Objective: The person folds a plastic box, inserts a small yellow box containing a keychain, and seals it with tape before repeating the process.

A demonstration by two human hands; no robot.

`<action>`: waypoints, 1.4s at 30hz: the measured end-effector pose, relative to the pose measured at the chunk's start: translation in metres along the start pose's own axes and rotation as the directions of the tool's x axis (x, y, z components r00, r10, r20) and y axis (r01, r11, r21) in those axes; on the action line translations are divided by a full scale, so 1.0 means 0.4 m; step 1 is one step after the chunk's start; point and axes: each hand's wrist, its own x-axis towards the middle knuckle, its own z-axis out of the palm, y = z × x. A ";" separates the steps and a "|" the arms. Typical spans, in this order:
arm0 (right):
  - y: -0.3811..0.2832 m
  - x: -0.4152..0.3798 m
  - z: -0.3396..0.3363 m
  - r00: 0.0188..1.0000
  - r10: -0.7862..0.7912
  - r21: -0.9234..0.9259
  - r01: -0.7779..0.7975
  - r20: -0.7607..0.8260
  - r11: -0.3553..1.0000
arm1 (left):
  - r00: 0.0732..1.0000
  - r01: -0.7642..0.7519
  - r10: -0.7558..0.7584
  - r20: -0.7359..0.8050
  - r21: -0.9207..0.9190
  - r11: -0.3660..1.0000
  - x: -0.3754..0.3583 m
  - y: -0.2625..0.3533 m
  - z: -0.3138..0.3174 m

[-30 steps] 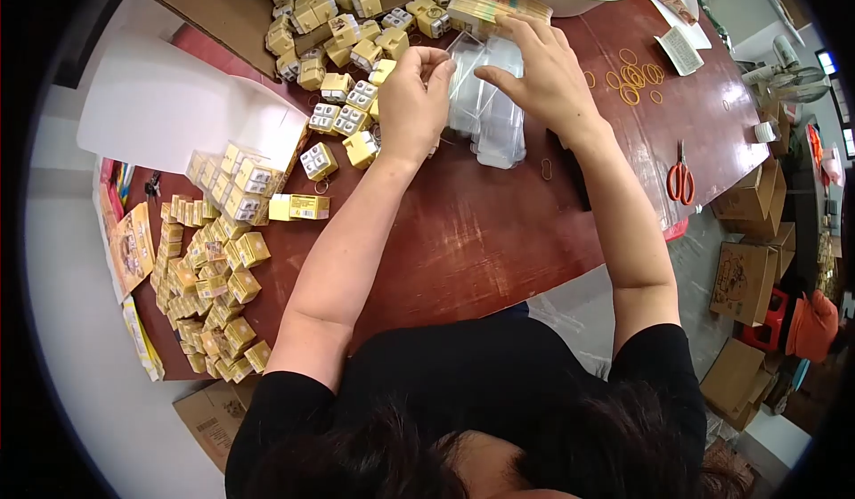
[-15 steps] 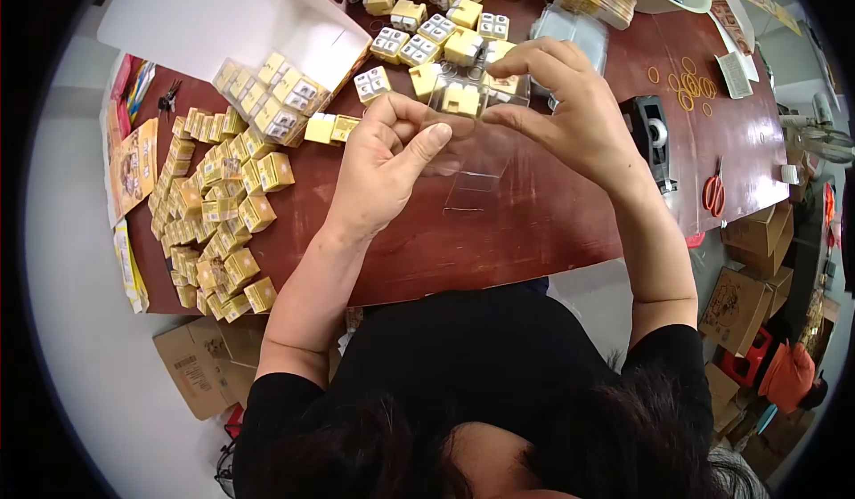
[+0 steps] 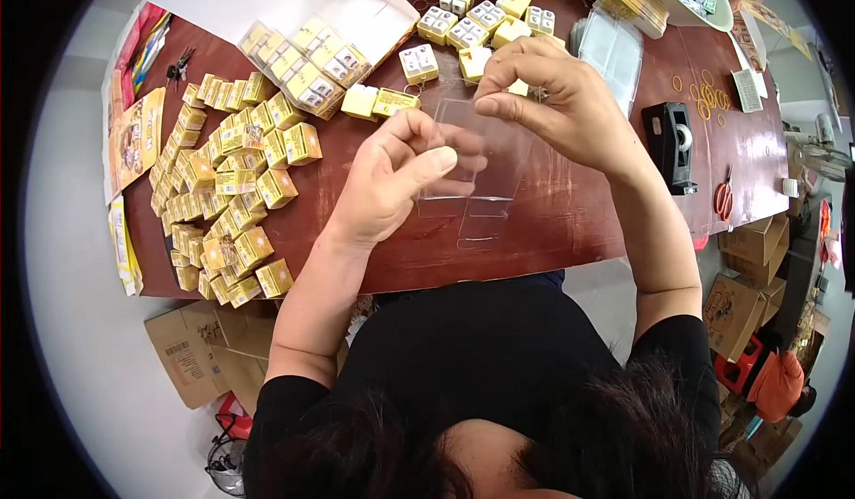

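Observation:
A clear plastic box (image 3: 499, 156) with open flaps at its lower end stands between the two hands above the red-brown table. My left hand (image 3: 401, 174) pinches its left side, and some fingers show through the clear wall. My right hand (image 3: 557, 102) is at the upper right of the box, thumb and index finger pressed together near its edge; whether they hold the plastic is too small to tell. Just beyond the box lie yellow cubes with white printed faces (image 3: 419, 64). Two yellow blocks (image 3: 381, 102) lie beyond my left hand.
Rows of small yellow boxes (image 3: 236, 183) cover the left side. A white carton (image 3: 303, 9) holds packed clear boxes (image 3: 307, 62). At the right are a black tape dispenser (image 3: 668, 147), red scissors (image 3: 723, 198), rubber bands (image 3: 705, 98) and stacked clear plastic (image 3: 610, 49).
The view has shifted, so the table things appear farther right. The clear box now stands more upright between the hands, and my right thumb and index finger have come together.

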 end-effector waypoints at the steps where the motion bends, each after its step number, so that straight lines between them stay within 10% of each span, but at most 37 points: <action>1: 0.000 0.000 0.005 1.000 0.000 -0.001 0.000 0.001 1.000 | 0.987 0.040 0.002 0.162 -0.260 0.965 0.012 -0.022 -0.011; 2: -0.001 -0.001 0.014 1.000 0.009 0.108 -0.009 0.004 0.994 | 0.949 0.119 0.047 0.313 -0.491 0.863 0.025 -0.038 -0.020; 7: -0.004 -0.016 0.021 0.999 -0.023 0.209 0.032 -0.044 0.977 | 0.811 0.283 0.003 0.585 -0.397 0.873 0.055 -0.044 -0.006; 14: 0.133 -0.093 -0.273 0.960 0.148 -0.556 -0.259 -0.238 0.790 | 0.977 0.078 -0.045 0.208 -0.153 0.985 0.157 -0.028 0.015; 20: 0.410 -0.071 -0.295 0.918 0.299 -0.614 -0.396 -0.260 0.683 | 0.994 -0.079 0.051 0.098 0.304 0.949 0.466 0.008 0.209; 21: 0.459 -0.097 -0.266 0.899 0.169 -0.566 -0.391 -0.405 0.725 | 0.997 -0.068 0.047 0.064 0.402 0.913 0.505 0.011 0.240; 24: 0.407 -0.163 -0.181 0.621 0.424 -0.146 -0.659 -0.659 0.738 | 0.993 0.033 -0.105 0.061 0.695 0.718 0.572 0.004 0.303; 27: 0.362 -0.221 -0.118 0.408 0.844 0.544 -0.645 -0.349 0.537 | 0.989 -0.008 -0.108 0.099 0.773 0.634 0.585 -0.006 0.346; 30: 0.350 -0.234 -0.144 0.479 0.865 0.791 -0.467 -0.149 0.395 | 0.973 -0.020 -0.148 0.175 0.709 0.705 0.642 -0.049 0.331; 36: 0.359 -0.182 -0.171 0.369 0.929 0.808 -0.537 -0.031 0.241 | 0.946 0.239 -0.324 0.022 0.631 0.738 0.677 -0.066 0.296; 42: 0.377 -0.170 -0.188 0.393 0.909 0.852 -0.514 0.136 0.095 | 0.964 0.185 -0.251 0.086 0.460 0.868 0.652 -0.062 0.271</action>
